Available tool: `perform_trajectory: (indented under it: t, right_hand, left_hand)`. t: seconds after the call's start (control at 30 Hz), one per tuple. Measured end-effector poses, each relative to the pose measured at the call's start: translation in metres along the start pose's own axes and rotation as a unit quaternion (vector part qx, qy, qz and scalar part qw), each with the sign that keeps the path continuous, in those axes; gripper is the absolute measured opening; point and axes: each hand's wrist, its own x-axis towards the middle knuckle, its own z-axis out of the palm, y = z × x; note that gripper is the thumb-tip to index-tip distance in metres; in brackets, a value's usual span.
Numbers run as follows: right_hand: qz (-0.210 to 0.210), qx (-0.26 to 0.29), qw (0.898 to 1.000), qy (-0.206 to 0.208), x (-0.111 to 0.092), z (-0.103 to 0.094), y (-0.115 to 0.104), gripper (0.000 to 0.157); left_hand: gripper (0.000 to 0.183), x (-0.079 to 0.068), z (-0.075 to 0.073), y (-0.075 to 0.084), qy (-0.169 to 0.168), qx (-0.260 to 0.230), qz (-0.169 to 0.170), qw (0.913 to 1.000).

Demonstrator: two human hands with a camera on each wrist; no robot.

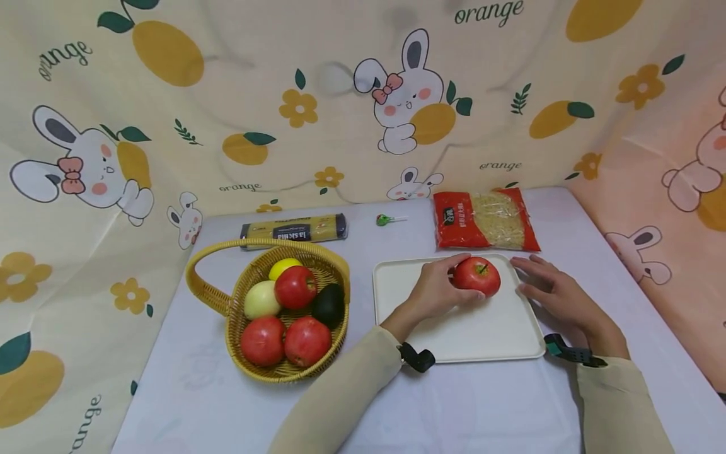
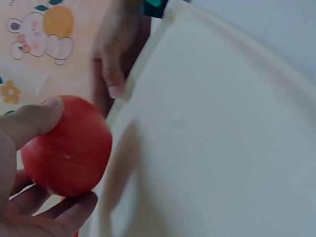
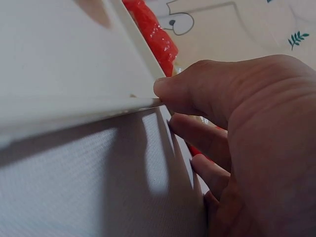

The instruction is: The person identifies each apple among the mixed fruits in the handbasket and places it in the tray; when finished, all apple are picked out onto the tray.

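A red apple (image 1: 477, 277) is in my left hand (image 1: 439, 289), over the right part of a white rectangular tray (image 1: 454, 337). In the left wrist view my thumb lies on one side of the apple (image 2: 69, 148) and the fingers curl at the other. My right hand (image 1: 561, 299) is at the tray's right edge, near its far corner. The right wrist view has that thumb on the tray's rim (image 3: 98, 109), with the fingers just outside and below it, holding the edge.
Left of the tray stands a wicker basket (image 1: 228, 307) of fruit: a lemon (image 1: 285, 267), red apples (image 1: 263, 340), a pale green fruit (image 1: 262, 300) and an avocado (image 1: 328, 306). Behind lie a spaghetti pack (image 1: 295, 229), a lollipop (image 1: 383, 219) and a red noodle bag (image 1: 486, 221).
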Motion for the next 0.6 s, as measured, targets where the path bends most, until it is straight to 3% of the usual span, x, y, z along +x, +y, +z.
perform_trajectory:
  t: [0.17, 0.37, 0.5, 0.6]
  right_hand:
    - [-0.004, 0.005, 1.000, -0.001, 0.001, 0.000, -0.001, 0.073]
    - [-0.012, -0.001, 1.000, 0.002, 0.001, 0.000, 0.000, 0.071]
    - [-0.006, -0.001, 1.000, 0.004, 0.002, 0.000, 0.002, 0.073]
    - [-0.004, 0.004, 1.000, 0.006, 0.000, 0.001, 0.002, 0.076]
  left_hand:
    - [0.076, 0.013, 0.015, -0.001, 0.015, 0.006, -0.011, 0.9998]
    - [0.074, 0.021, 0.029, 0.000, 0.015, 0.010, -0.002, 0.9998]
    - [0.082, 0.020, 0.028, 0.003, 0.013, 0.030, -0.007, 0.9994]
    - [0.090, 0.011, 0.022, 0.008, 0.020, 0.050, -0.013, 0.9985]
